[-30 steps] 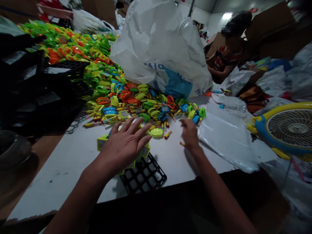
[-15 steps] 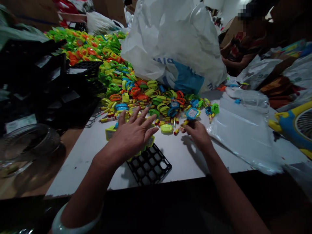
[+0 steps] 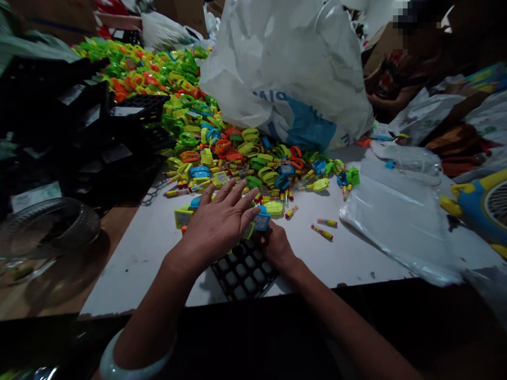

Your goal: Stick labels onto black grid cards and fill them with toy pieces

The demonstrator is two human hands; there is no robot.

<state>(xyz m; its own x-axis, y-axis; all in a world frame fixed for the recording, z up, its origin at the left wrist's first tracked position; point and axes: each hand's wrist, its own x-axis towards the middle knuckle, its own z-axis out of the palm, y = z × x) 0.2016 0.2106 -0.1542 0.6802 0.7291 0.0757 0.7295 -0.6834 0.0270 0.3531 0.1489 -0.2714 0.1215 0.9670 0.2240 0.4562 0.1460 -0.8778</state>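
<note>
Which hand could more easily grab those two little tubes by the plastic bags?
Probably the right hand: it's nearer the tubes, though it seems to hold a blue piece. The left hand is farther, spread open.

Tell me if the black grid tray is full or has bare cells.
Not full: the black grid tray has bare cells at its near end. Lime pieces crowd the far end, where the left hand blocks the view.
</note>
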